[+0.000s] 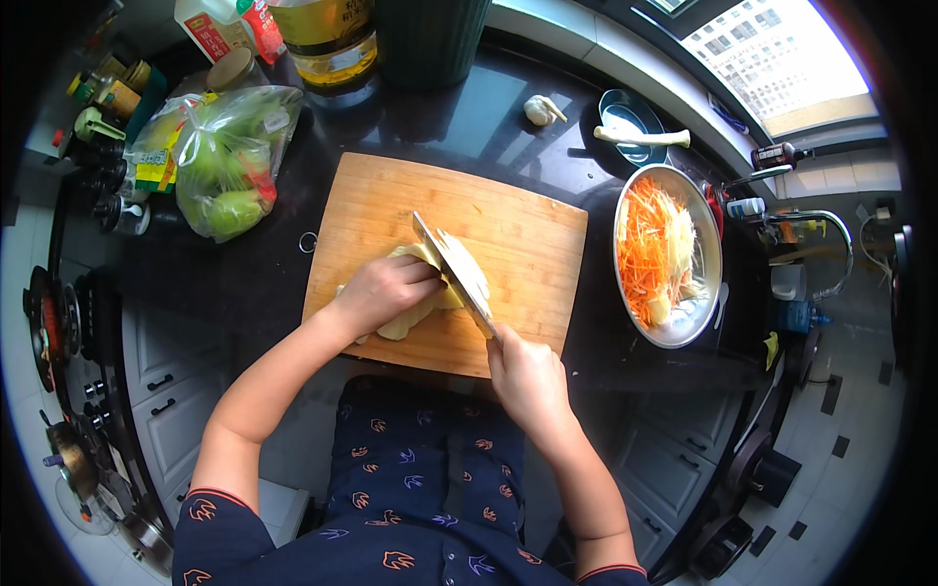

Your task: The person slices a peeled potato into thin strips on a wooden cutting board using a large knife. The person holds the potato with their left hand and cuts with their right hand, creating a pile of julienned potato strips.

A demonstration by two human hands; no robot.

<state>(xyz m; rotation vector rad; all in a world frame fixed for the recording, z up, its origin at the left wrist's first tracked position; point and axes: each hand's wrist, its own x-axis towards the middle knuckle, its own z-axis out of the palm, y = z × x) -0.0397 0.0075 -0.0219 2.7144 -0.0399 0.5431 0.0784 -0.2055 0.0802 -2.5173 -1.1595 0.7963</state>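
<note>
My left hand [389, 291] bears down with its fingers curled and bunched together, gripping some pale slices [403, 322] against the board [528, 254]. The slices lie right under my fingertips, and a few stick out on the near side of that hand. Its fingers sit just beside the flat of the knife [455, 272].

My right hand [529, 381] is wrapped tight around the knife's handle, at the board's near edge. From there the blade slants away and to the left, past my left fingertips. On the blade's other side, forward of my right hand, lie thin pale slivers [476, 270].

Well to the right of my right hand, a bowl [686, 330] holds orange shreds [647, 244] with paler ones beside them. Farther ahead of both hands are the garlic [538, 110] and a dish [640, 113] with a pale stick [645, 137] across it. Ahead and left of my left hand sits a clear bag [230, 146] of green vegetables.
</note>
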